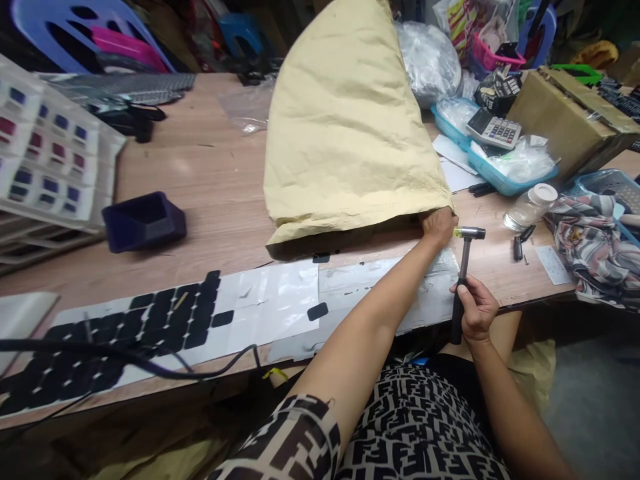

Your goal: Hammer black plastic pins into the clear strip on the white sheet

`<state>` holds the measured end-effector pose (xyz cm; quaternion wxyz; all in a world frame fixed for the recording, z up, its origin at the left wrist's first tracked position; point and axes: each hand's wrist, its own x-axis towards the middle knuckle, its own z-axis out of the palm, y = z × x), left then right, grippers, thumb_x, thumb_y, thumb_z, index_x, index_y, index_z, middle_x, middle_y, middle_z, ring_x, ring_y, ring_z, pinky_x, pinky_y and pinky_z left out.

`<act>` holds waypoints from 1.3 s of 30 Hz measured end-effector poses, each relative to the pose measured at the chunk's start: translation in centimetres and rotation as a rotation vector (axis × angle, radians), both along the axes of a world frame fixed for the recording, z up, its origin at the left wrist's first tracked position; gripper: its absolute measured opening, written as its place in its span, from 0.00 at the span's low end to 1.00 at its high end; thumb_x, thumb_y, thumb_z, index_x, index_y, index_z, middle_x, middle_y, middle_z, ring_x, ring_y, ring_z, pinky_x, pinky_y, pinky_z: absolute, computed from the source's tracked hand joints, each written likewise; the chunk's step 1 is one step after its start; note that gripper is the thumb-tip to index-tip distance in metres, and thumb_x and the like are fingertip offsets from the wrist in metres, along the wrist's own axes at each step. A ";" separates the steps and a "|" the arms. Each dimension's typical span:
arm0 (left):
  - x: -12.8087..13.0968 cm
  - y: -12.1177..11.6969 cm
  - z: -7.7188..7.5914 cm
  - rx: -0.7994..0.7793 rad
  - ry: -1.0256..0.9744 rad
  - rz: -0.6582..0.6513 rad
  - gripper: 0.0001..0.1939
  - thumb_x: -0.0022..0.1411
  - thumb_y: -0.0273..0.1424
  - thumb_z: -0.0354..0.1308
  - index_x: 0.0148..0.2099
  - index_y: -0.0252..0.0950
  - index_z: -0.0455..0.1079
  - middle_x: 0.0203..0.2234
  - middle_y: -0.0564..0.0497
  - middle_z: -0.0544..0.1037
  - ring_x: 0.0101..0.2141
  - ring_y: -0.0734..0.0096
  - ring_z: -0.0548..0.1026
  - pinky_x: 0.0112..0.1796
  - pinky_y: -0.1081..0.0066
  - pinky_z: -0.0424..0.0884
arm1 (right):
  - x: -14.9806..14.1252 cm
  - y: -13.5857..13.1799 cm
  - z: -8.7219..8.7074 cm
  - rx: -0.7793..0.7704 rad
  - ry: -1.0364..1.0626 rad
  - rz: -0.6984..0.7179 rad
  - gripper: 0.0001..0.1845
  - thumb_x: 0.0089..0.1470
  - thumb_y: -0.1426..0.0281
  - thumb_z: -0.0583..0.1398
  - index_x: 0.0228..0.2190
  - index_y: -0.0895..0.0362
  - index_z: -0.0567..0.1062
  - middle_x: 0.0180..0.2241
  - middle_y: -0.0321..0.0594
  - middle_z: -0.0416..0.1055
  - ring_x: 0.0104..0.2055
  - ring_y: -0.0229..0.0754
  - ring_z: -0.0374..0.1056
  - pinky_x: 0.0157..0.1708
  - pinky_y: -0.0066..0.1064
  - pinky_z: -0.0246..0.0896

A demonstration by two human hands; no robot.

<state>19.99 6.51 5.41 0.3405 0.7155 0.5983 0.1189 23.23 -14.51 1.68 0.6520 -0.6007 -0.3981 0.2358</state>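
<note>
A large tan paper bag [345,127] lies across the middle of the table, its folded edge towards me. My left hand [440,227] is closed on the bag's near right corner; the fingertips are partly hidden. In my right hand [477,310] is a small hammer [466,257] with a black grip, held upright just right of that corner. The hammer's head, with a yellowish face on its left end, is close beside my left hand. Below the bag, a white sheet [270,300] carries rows of black rounded pads [170,313].
A dark blue plastic bin [145,223] and a white rack [55,147] stand at left. A black cable [150,367] crosses the front edge. At right are a blue basket [520,183] with a calculator [493,128], a jar [530,207], patterned cloth [595,247] and a cardboard box [565,123].
</note>
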 end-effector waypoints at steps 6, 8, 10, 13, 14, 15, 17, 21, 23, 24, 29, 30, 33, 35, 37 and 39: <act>-0.4 -0.2 0.1 0.091 0.094 -0.046 0.11 0.66 0.34 0.56 0.48 0.39 0.75 0.44 0.41 0.80 0.48 0.57 0.76 0.45 0.65 0.66 | -0.1 0.0 -0.1 -0.051 -0.025 0.033 0.15 0.53 0.62 0.64 0.40 0.57 0.80 0.27 0.39 0.78 0.29 0.43 0.75 0.33 0.36 0.72; -1.4 -0.9 0.2 0.123 0.133 -0.066 0.12 0.66 0.34 0.56 0.48 0.38 0.76 0.43 0.40 0.80 0.48 0.56 0.76 0.44 0.65 0.66 | -0.1 0.0 0.0 -0.066 -0.033 0.044 0.15 0.53 0.62 0.64 0.40 0.57 0.80 0.27 0.39 0.78 0.28 0.43 0.74 0.32 0.35 0.71; -2.9 -2.0 0.1 0.168 0.153 -0.086 0.12 0.66 0.33 0.55 0.47 0.39 0.77 0.43 0.40 0.81 0.47 0.56 0.76 0.42 0.66 0.66 | -0.1 0.0 0.0 -0.080 -0.042 0.050 0.15 0.52 0.62 0.64 0.39 0.57 0.80 0.26 0.39 0.78 0.28 0.43 0.74 0.31 0.34 0.71; -6.9 -4.2 -0.3 0.263 0.116 -0.125 0.13 0.64 0.32 0.56 0.48 0.44 0.78 0.42 0.46 0.81 0.45 0.57 0.76 0.42 0.66 0.66 | 0.0 0.0 0.1 -0.078 -0.038 0.054 0.14 0.52 0.62 0.64 0.39 0.56 0.80 0.26 0.39 0.79 0.28 0.43 0.74 0.31 0.35 0.71; -8.6 -5.1 -0.6 0.288 0.087 -0.142 0.13 0.63 0.32 0.57 0.48 0.45 0.78 0.42 0.48 0.81 0.44 0.58 0.76 0.41 0.66 0.66 | 0.0 0.0 0.0 -0.080 -0.037 0.059 0.14 0.52 0.62 0.64 0.39 0.56 0.80 0.27 0.39 0.79 0.28 0.43 0.74 0.32 0.35 0.71; -10.5 -6.0 -0.9 0.302 0.053 -0.167 0.14 0.62 0.31 0.57 0.48 0.45 0.78 0.41 0.49 0.81 0.43 0.59 0.76 0.41 0.66 0.67 | 0.1 0.0 0.0 -0.085 -0.040 0.066 0.15 0.52 0.62 0.64 0.40 0.56 0.80 0.27 0.39 0.79 0.28 0.43 0.74 0.32 0.35 0.71; -14.2 -7.7 -1.5 0.292 -0.020 -0.200 0.14 0.61 0.30 0.58 0.48 0.44 0.79 0.39 0.51 0.81 0.41 0.62 0.76 0.41 0.67 0.68 | 0.3 0.0 -0.2 -0.098 -0.056 0.086 0.15 0.53 0.61 0.64 0.40 0.56 0.80 0.27 0.39 0.79 0.29 0.43 0.74 0.32 0.36 0.71; -18.6 -9.9 -2.7 0.266 -0.160 -0.163 0.13 0.59 0.29 0.60 0.46 0.43 0.79 0.36 0.53 0.80 0.38 0.66 0.75 0.41 0.68 0.69 | 0.6 0.2 -0.6 -0.125 -0.090 0.151 0.16 0.52 0.61 0.66 0.40 0.56 0.81 0.26 0.38 0.78 0.27 0.42 0.73 0.31 0.35 0.71; -18.8 -10.2 -3.2 0.298 -0.193 -0.134 0.12 0.57 0.31 0.63 0.45 0.42 0.79 0.37 0.52 0.79 0.39 0.65 0.74 0.42 0.67 0.69 | 0.8 0.4 -0.5 -0.150 -0.118 0.194 0.15 0.51 0.62 0.66 0.40 0.56 0.81 0.27 0.37 0.77 0.26 0.41 0.72 0.30 0.34 0.71; -18.6 -10.2 -3.4 0.316 -0.196 -0.122 0.12 0.56 0.32 0.65 0.45 0.42 0.79 0.37 0.51 0.78 0.40 0.63 0.74 0.43 0.65 0.69 | 0.9 0.4 -0.4 -0.163 -0.141 0.215 0.15 0.51 0.62 0.66 0.39 0.56 0.81 0.27 0.37 0.77 0.26 0.41 0.72 0.30 0.33 0.71; -17.1 -9.9 -3.9 0.298 -0.174 -0.039 0.07 0.58 0.36 0.66 0.40 0.43 0.79 0.37 0.52 0.78 0.43 0.61 0.71 0.49 0.60 0.64 | 0.8 0.1 1.3 -0.220 -0.331 0.296 0.13 0.51 0.64 0.66 0.37 0.57 0.82 0.28 0.38 0.77 0.26 0.40 0.70 0.27 0.31 0.69; -17.0 -9.9 -4.0 0.287 -0.180 -0.037 0.07 0.58 0.36 0.66 0.40 0.43 0.79 0.36 0.52 0.77 0.43 0.61 0.71 0.49 0.60 0.64 | 0.7 -0.1 1.7 -0.222 -0.370 0.304 0.13 0.52 0.64 0.65 0.37 0.57 0.83 0.28 0.38 0.77 0.26 0.40 0.70 0.26 0.31 0.68; -17.3 -9.8 -4.2 0.280 -0.201 -0.060 0.08 0.58 0.35 0.65 0.41 0.43 0.79 0.36 0.52 0.77 0.42 0.61 0.71 0.48 0.61 0.63 | 0.3 -0.7 2.8 -0.200 -0.487 0.314 0.12 0.52 0.64 0.64 0.38 0.56 0.83 0.28 0.39 0.77 0.26 0.40 0.69 0.26 0.31 0.69; -17.4 -9.7 -4.3 0.283 -0.204 -0.066 0.08 0.58 0.36 0.66 0.42 0.44 0.79 0.36 0.52 0.77 0.42 0.62 0.71 0.47 0.61 0.63 | 0.2 -1.0 3.1 -0.183 -0.569 0.322 0.12 0.53 0.65 0.64 0.38 0.56 0.82 0.28 0.39 0.77 0.25 0.40 0.68 0.26 0.32 0.68; -17.4 -9.7 -4.4 0.282 -0.197 -0.065 0.08 0.58 0.35 0.66 0.41 0.44 0.79 0.36 0.53 0.77 0.42 0.63 0.71 0.47 0.62 0.63 | 0.2 -1.2 3.0 -0.191 -0.631 0.340 0.12 0.53 0.65 0.63 0.38 0.55 0.82 0.25 0.38 0.74 0.22 0.38 0.65 0.24 0.31 0.66; -17.4 -9.7 -4.4 0.281 -0.191 -0.063 0.08 0.58 0.35 0.66 0.41 0.44 0.79 0.37 0.53 0.77 0.42 0.63 0.71 0.47 0.62 0.63 | 0.2 -1.3 2.7 -0.211 -0.643 0.352 0.11 0.54 0.65 0.63 0.37 0.56 0.82 0.23 0.36 0.72 0.20 0.37 0.62 0.22 0.31 0.64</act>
